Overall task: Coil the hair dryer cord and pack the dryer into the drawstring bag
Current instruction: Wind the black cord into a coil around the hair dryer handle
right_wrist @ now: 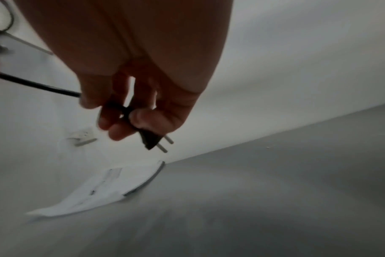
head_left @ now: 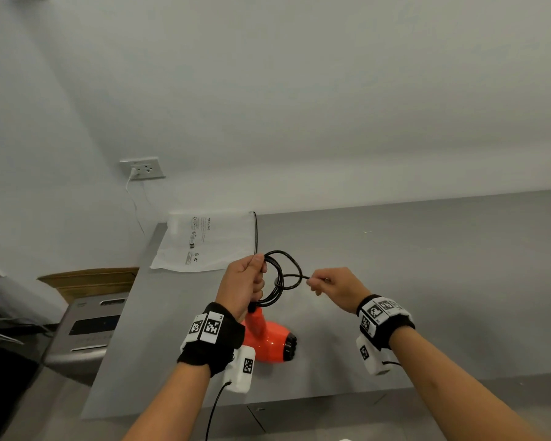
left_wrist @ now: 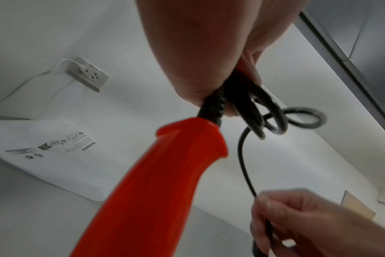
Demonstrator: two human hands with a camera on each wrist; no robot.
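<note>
Left hand (head_left: 242,286) grips the coiled cord (head_left: 282,272) above the orange dryer (head_left: 269,337); right hand (head_left: 331,286), at 3 o'clock, pinches the plug (right_wrist: 151,139). Bag (head_left: 204,240) lies flat on the bench (head_left: 427,281) at 11.

One orange hair dryer (head_left: 269,340) sits at six o'clock on the one grey table (head_left: 427,281). One black cord (head_left: 283,272), looped several times. One white bag (head_left: 204,241) at eleven o'clock. One wall socket (head_left: 143,168). Two hands, left hand (head_left: 240,284) and right hand (head_left: 334,288).
</note>
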